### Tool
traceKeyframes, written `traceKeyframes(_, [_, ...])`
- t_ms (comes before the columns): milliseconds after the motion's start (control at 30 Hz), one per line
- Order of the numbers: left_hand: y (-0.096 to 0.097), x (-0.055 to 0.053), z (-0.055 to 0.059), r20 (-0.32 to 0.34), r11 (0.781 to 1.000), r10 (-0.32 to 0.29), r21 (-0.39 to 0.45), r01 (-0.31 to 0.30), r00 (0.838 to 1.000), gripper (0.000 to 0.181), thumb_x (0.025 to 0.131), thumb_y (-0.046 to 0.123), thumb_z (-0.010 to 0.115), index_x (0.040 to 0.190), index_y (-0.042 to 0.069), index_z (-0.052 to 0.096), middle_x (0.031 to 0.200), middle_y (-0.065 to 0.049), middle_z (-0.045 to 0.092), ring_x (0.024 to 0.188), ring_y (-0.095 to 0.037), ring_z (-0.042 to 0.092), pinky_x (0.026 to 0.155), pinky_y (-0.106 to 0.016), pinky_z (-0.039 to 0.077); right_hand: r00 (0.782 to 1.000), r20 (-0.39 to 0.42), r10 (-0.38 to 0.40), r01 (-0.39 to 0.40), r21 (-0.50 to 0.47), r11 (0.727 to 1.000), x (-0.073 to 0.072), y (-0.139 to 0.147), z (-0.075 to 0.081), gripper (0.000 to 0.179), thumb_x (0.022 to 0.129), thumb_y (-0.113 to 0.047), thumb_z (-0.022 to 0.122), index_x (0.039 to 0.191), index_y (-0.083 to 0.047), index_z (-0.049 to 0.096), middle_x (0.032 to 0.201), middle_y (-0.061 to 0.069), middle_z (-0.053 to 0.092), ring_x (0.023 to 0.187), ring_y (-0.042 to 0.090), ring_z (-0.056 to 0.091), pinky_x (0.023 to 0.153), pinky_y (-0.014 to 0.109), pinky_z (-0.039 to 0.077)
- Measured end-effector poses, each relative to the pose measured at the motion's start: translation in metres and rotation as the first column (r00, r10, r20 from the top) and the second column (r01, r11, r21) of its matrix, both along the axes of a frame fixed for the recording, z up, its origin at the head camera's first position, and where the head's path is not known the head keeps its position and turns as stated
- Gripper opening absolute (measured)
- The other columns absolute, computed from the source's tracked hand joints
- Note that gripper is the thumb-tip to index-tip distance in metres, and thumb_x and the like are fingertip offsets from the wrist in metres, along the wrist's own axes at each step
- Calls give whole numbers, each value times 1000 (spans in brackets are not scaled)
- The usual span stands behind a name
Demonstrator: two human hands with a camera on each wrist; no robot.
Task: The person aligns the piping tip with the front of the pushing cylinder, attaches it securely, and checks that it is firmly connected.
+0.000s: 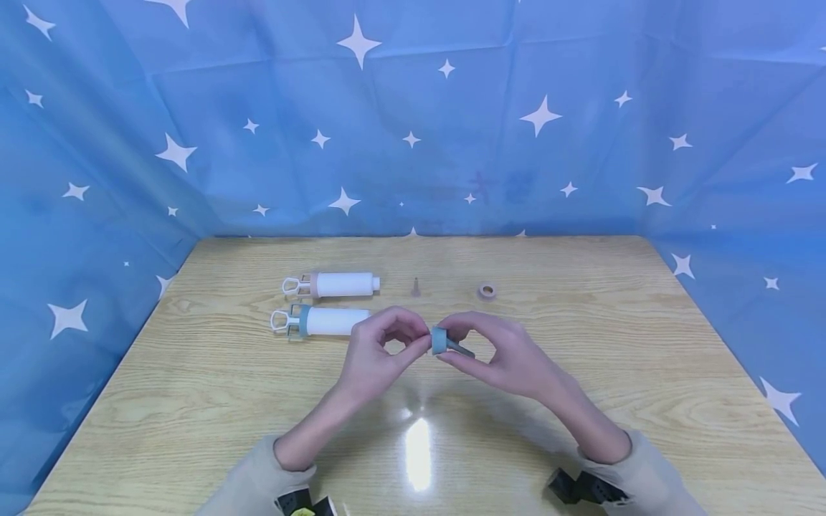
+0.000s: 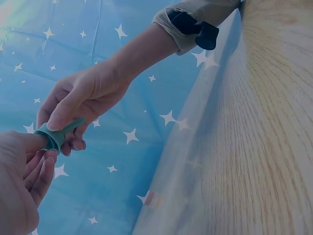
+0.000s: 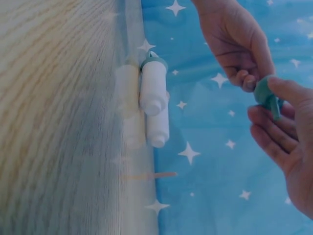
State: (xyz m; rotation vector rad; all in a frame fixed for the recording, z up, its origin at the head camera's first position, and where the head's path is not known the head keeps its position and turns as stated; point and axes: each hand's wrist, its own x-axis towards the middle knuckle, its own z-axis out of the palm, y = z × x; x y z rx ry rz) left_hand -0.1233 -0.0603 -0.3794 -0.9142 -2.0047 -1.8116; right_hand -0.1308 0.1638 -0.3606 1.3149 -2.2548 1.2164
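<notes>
Above the middle of the wooden table (image 1: 581, 401), both hands meet on a small teal ring cap with a grey-teal nozzle (image 1: 444, 342). My left hand (image 1: 413, 341) pinches the ring between thumb and fingers. My right hand (image 1: 470, 347) pinches the nozzle end from the right. The left wrist view shows the teal cap (image 2: 55, 134) between the left hand (image 2: 22, 176) and the right hand (image 2: 80, 100). In the right wrist view the cap (image 3: 266, 93) sits between the right hand (image 3: 286, 142) and the left hand (image 3: 239, 49).
Two white syringe-like tubes lie left of the hands: one with a pink collar (image 1: 338, 284), one with a teal collar (image 1: 329, 322). A small nozzle (image 1: 416, 287) and a pink ring (image 1: 487, 290) sit behind. Blue starred cloth (image 1: 413, 129) surrounds the table.
</notes>
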Motion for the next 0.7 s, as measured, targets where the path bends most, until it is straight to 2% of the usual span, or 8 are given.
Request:
traceKeyframes(300, [-4, -2, 2, -8, 1000, -16, -20, 15, 1000, 16, 86, -7, 76, 97, 1, 67, 87, -10, 71, 72, -17, 67, 67, -29, 59, 999, -40, -15, 15, -13, 1000, -2, 2, -1, 29, 94, -22, 74, 120, -11, 67, 107, -6, 72, 92, 9, 66, 84, 21, 53])
traceKeyframes(533, [-7, -4, 5, 27, 996, -46, -78, 48, 999, 16, 89, -1, 75, 100, 7, 67, 91, -4, 70, 77, -15, 66, 70, -30, 58, 999, -39, -32, 32, -10, 999, -3, 4, -1, 28, 93, -21, 75, 119, -13, 69, 106, -7, 72, 92, 8, 66, 84, 21, 52])
traceKeyframes(700, [-12, -8, 7, 13, 994, -25, -106, 27, 1000, 14, 90, 1, 75, 101, 6, 68, 92, -3, 70, 79, -15, 65, 71, -29, 57, 998, -42, -36, 36, -12, 999, -3, 5, -1, 29, 91, -17, 77, 119, -12, 68, 106, -7, 71, 93, 9, 66, 85, 22, 52])
